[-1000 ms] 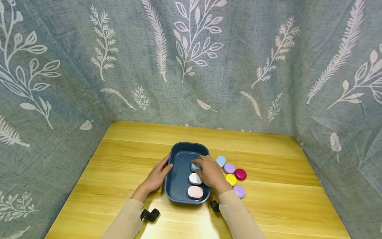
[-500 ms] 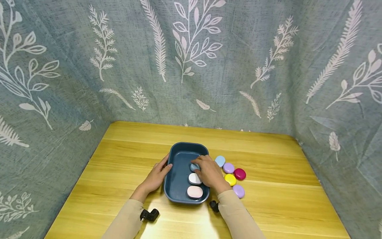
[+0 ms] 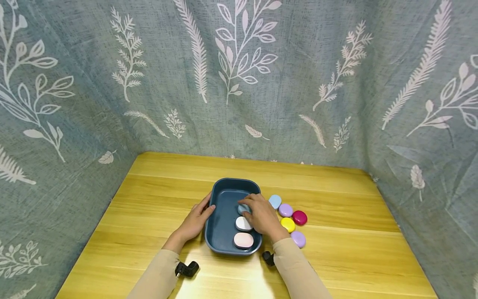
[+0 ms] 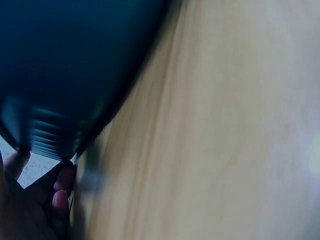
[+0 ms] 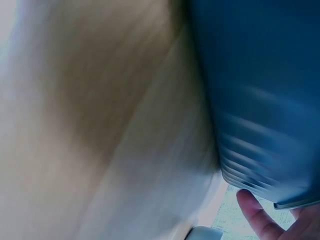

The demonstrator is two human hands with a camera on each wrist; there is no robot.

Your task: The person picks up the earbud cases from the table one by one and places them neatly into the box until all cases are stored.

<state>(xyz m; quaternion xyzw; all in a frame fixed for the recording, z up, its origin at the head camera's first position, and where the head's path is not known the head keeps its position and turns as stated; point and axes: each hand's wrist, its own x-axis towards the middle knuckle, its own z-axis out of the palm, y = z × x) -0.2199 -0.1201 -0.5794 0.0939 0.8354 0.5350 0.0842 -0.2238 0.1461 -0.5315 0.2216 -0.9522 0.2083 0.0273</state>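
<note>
In the head view a dark blue rectangular bin [image 3: 224,232] with rounded corners stands on the table. My left hand [image 3: 196,220] holds its left side, thumb at the rim and fingers along the outer wall. Reaching over the right rim, my right hand [image 3: 263,216] grips a smooth, rounded blue piece [image 3: 243,209] inside, between thumb and fingers. Nearer me in the bin lie a white oval piece [image 3: 244,224] and a pale pink oval piece [image 3: 243,240]. The bin's ribbed outer wall [image 4: 50,132] fills much of the left wrist view, fingertips right at it.
Right of the bin lie a light blue piece [image 3: 275,202], two lilac pieces [image 3: 285,210], a dark red piece [image 3: 300,217] and a yellow piece [image 3: 287,224]. A leaf-patterned curtain [image 3: 164,83] encloses the wooden table [image 3: 336,249] at the back and sides.
The whole head view has shifted very slightly. Both hands, the bin and the pieces keep the same positions relative to one another.
</note>
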